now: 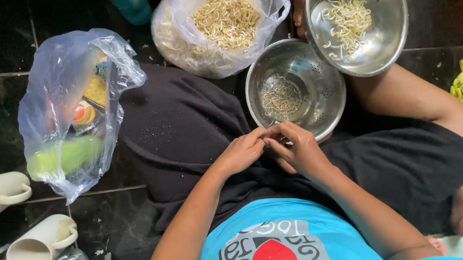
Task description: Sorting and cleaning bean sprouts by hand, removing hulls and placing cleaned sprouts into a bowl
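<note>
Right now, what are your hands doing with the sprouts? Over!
Left hand and right hand pinching together over the colander, what they pinch too small to tell. Sprout bag open beyond. Steel bowl overlapping colander rim.

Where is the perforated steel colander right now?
In the head view, the colander sits centre-right, just beyond both hands, its rim tucked under the steel bowl of sprouts and beside the sprout bag.
</note>
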